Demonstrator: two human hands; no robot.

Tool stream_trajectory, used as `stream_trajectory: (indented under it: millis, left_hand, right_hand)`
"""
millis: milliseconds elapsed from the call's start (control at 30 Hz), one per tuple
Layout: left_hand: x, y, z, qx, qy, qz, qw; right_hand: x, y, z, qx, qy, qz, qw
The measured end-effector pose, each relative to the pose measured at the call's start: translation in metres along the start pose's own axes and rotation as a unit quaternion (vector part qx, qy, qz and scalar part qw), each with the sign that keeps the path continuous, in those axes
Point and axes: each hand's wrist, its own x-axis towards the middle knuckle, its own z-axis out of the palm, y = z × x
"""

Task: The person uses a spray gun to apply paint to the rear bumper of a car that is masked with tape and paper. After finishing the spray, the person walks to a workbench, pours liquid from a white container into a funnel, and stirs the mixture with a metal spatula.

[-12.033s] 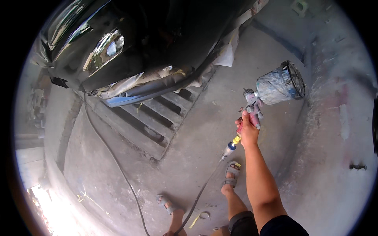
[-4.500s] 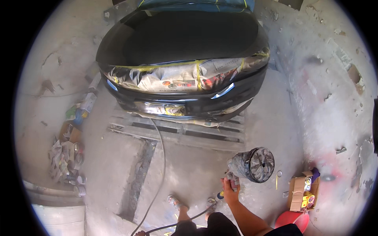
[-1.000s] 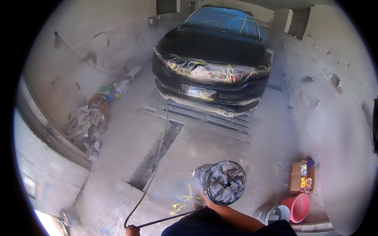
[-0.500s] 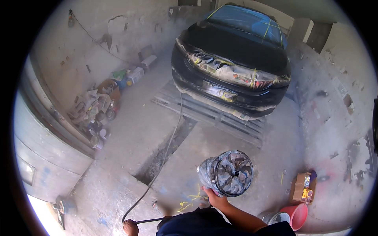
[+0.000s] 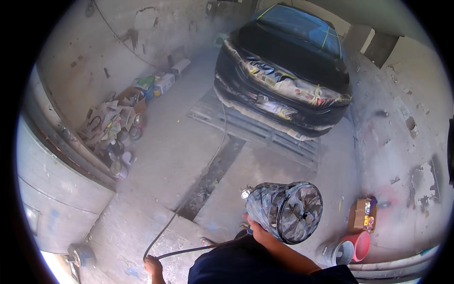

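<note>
And here we are with our 2 hands well apart: our left hand [image 5: 152,266] low and closed on a dark hose [image 5: 189,250], our right hand [image 5: 259,231] wrapped on a spray gun [image 5: 245,192], its grip mostly hidden from us. The gun's big paint-smeared cup [image 5: 265,206] tilts over to the right, just above that right hand, its round end towards us, and the silver nozzle pokes out on the left. From our left hand the hose goes 2 ways: across towards our right hand, and away ahead along a rubble-filled trench [image 5: 208,187]. Far ahead of our right hand sits a dark car [image 5: 295,57], front end papered and taped, blue sheeting on its windscreen. Off to the right of that hand we've got 2 buckets, grey [image 5: 326,253] and red [image 5: 361,245], with a cardboard box [image 5: 353,218] just beyond them.
</note>
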Motion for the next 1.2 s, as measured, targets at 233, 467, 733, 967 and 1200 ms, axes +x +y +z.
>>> stream_trajectory:
  millis: [233, 467, 733, 967, 1200]
  left_hand:
    - [0.043, -0.042, -0.004, -0.004, 0.035, -0.043, 0.998]
    - [0.07, -0.052, -0.047, -0.013, 0.045, -0.09, 0.995]
    - [0.088, -0.057, -0.101, 0.037, 0.068, -0.204, 0.976]
    - [0.116, -0.062, -0.094, 0.074, 0.036, -0.218, 0.972]
    - [0.159, -0.074, -0.062, 0.096, -0.028, -0.145, 0.984]
  right_hand:
    - [0.026, 0.0, 0.052, -0.051, -0.034, -0.071, 0.996]
    - [0.068, -0.012, 0.099, 0.065, -0.044, 0.012, 0.997]
    - [0.127, 0.019, 0.162, 0.121, -0.114, 0.106, 0.981]
    - [0.147, 0.064, 0.226, 0.003, -0.228, -0.041, 0.973]
    - [0.131, 0.065, 0.328, 0.067, -0.429, -0.002, 0.901]
